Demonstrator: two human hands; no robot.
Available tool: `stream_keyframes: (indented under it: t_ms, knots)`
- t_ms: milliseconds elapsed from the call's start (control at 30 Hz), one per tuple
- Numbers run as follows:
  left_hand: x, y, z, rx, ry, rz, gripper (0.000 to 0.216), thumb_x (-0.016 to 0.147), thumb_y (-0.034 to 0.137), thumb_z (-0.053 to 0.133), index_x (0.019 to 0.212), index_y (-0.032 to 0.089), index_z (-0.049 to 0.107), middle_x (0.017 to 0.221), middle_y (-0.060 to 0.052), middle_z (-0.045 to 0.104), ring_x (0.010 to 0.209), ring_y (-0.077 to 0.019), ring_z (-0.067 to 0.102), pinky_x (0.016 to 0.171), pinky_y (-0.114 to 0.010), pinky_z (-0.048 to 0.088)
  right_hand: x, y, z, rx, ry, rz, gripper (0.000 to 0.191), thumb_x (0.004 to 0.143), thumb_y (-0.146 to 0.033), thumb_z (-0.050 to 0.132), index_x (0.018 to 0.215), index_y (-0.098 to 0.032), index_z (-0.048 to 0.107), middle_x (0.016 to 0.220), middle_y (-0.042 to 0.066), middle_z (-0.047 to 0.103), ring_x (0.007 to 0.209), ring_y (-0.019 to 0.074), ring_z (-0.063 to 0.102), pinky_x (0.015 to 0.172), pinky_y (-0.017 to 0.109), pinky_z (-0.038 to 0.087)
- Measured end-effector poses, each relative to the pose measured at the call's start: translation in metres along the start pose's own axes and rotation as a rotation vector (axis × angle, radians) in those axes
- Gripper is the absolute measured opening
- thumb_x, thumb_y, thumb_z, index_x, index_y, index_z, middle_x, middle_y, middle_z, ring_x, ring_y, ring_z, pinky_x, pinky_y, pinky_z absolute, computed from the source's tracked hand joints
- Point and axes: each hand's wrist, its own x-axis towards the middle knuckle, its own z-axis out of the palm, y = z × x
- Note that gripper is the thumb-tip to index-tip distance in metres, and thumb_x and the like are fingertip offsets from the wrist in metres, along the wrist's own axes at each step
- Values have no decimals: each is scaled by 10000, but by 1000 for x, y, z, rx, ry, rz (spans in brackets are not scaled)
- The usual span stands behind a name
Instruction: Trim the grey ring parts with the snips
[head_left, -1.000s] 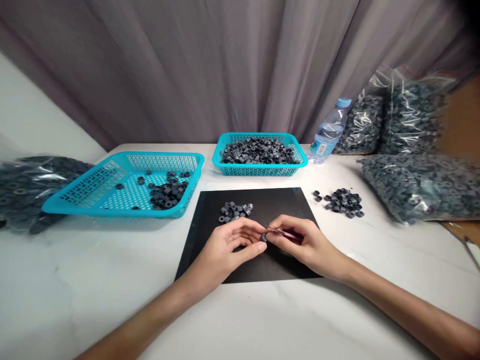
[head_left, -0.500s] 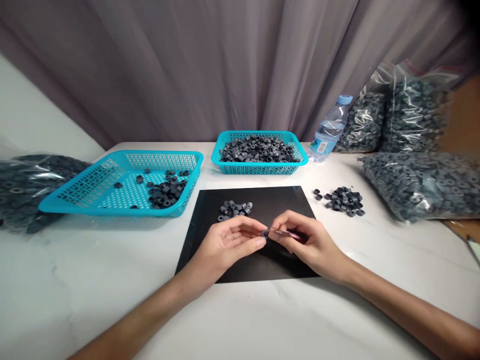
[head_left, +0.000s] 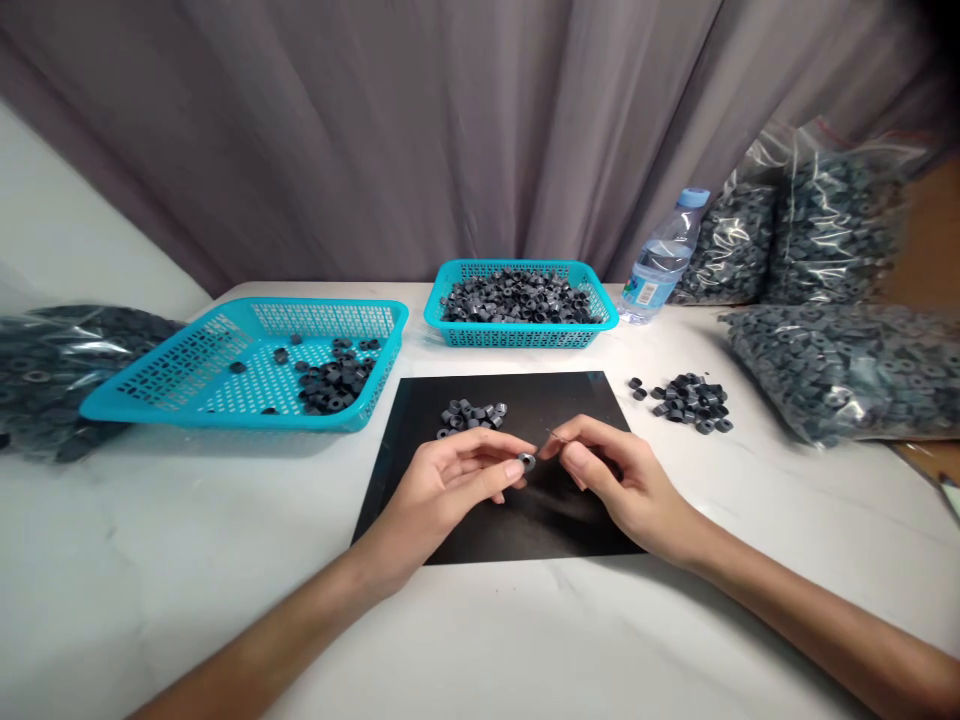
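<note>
Between the thumb and fingers of my left hand is a small dark grey ring, its hole facing up toward me. My right hand is just to the right, closed on a thin metal tool whose slim end pokes out above the fingertips; the rest of it is hidden in the hand. A narrow gap separates the ring from the right fingers. Both hands are over a black mat. Behind my left hand, a small pile of grey rings lies on the mat.
A blue basket at left holds some rings; another blue basket at the back is heaped with them. Loose rings lie right of the mat. A water bottle, filled bags at right and another bag at left stand around.
My right hand has drawn slightly away from the ring and turned, so less of the tool shows. The ring has tilted in my left fingers and shows its hole more.
</note>
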Motion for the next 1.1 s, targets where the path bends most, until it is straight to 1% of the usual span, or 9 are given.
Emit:
stream_keyframes:
  t_ms: [167, 267, 467, 600, 667, 733, 833, 1000, 1100]
  knots:
    - [1, -3, -1, -28, -37, 28, 162, 930, 280, 721, 1062, 206, 778, 1024, -50, 761, 924, -180, 705, 730, -217, 550, 0, -3, 2, 3, -10, 10, 239, 1015, -415, 576, 966, -196, 659, 779, 4, 614, 665, 128, 501, 600, 257, 403]
    - [1, -4, -1, -48, -77, 34, 166, 938, 268, 714, 1077, 199, 774, 1025, -53, 766, 901, -167, 702, 760, -219, 555, 0, -4, 4, 50, -7, 8, 196, 982, -388, 639, 946, -196, 662, 791, 9, 652, 650, 121, 509, 581, 247, 403]
    - [0, -6, -3, -52, -87, 9, 181, 944, 293, 716, 1090, 208, 782, 1004, -41, 780, 883, -144, 702, 861, -222, 545, 0, -1, 5, 42, 0, 3, 172, 943, -359, 703, 917, -194, 662, 651, -49, 544, 549, 91, 382, 500, 232, 316]
    - [0, -5, -3, -59, -93, -4, 202, 928, 295, 737, 1109, 221, 784, 1027, -40, 784, 919, -153, 706, 879, -226, 548, -1, -1, 4, -19, 9, -14, 191, 955, -378, 688, 918, -192, 668, 648, -51, 513, 550, 93, 388, 504, 235, 326]
    - [0, -4, -2, -64, -87, -10, 208, 922, 296, 743, 1113, 224, 784, 1040, -42, 785, 933, -163, 713, 895, -240, 551, -1, -2, 2, -92, 13, -56, 198, 993, -383, 630, 957, -194, 682, 727, -15, 595, 603, 113, 479, 552, 247, 389]
    - [0, -3, -2, -65, -69, -11, 209, 913, 302, 751, 1102, 223, 788, 1035, -45, 787, 940, -178, 722, 913, -265, 556, -2, -2, 0, -184, 28, -124, 223, 1041, -365, 544, 1046, -200, 694, 855, 35, 667, 728, 151, 580, 651, 278, 460]
    - [0, -3, -1, -53, -34, 9, 206, 899, 305, 761, 1083, 221, 799, 1011, -50, 788, 926, -192, 721, 916, -289, 559, -2, -1, 0, -326, 62, -233, 259, 1070, -297, 479, 1215, -191, 666, 948, 71, 684, 851, 188, 618, 758, 325, 498]
    - [0, 0, -2, -56, 14, 17, 203, 902, 294, 745, 1076, 208, 803, 974, -53, 782, 887, -179, 690, 877, -270, 544, -2, 1, 5, -572, 167, -422, 285, 1051, -208, 523, 1299, -118, 631, 854, 72, 643, 764, 186, 573, 680, 318, 480]
    - [0, 2, -3, -53, 22, 27, 210, 899, 295, 745, 1078, 205, 805, 940, -52, 773, 872, -180, 676, 861, -272, 536, -5, 2, 7, -671, 214, -467, 301, 1045, -207, 540, 1314, -104, 627, 814, 67, 640, 713, 181, 554, 631, 310, 466]
